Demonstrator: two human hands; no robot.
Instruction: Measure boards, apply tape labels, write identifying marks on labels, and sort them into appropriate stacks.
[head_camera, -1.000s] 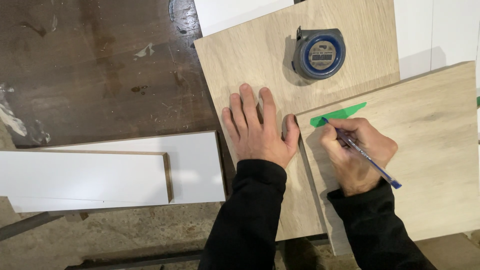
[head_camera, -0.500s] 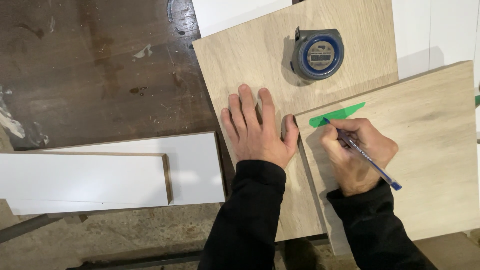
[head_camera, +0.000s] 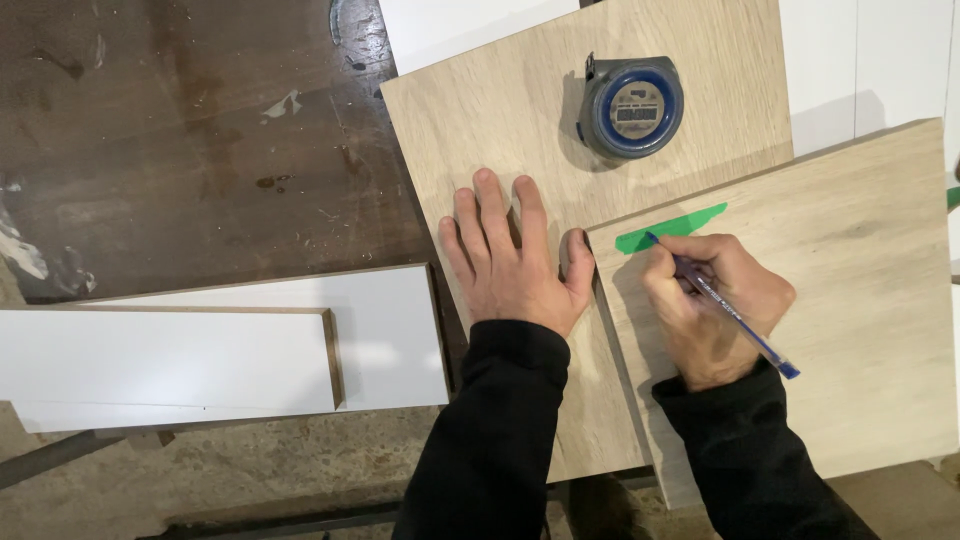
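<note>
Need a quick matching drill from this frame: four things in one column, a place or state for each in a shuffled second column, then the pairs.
Things:
1. tape measure
2. pen
3. left hand
4. green tape strip

Places or states:
A. stuck near the corner of the upper wood board
B. lying flat, palm down, on the lower wood board
C. held in the right hand, tip at the green strip
D. resting untouched on the lower board, beyond both hands

Pairs: 1-D, 2-C, 3-B, 4-A

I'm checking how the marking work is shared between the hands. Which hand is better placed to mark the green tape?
Probably the right hand: it grips the blue pen with the tip on the green tape. The left hand lies flat on the lower wooden board, holding nothing.
</note>
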